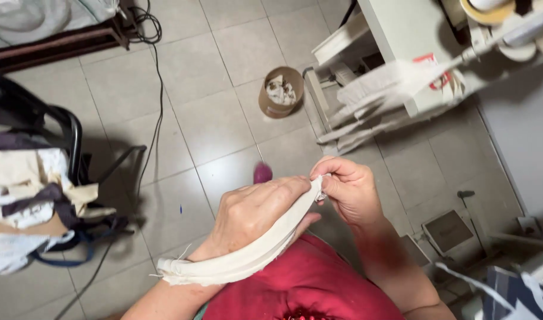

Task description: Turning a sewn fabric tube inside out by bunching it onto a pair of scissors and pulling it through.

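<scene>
A long curved strip of cream fabric (pixel 248 258) lies across my left hand (pixel 254 216), which grips it near its upper end. My right hand (pixel 348 189) pinches the tip of the same strip, with a small metal object barely showing between its fingers. Both hands are held above my lap, over red clothing (pixel 301 284). The strip's lower end is frayed and hangs past my left wrist.
A round brown bin (pixel 281 92) with scraps stands on the tiled floor. A black chair (pixel 40 178) piled with fabric pieces is at left. A sewing table (pixel 402 53) with stacked cream pieces and a foot pedal (pixel 446 231) are at right. A black cable (pixel 156 106) runs across the floor.
</scene>
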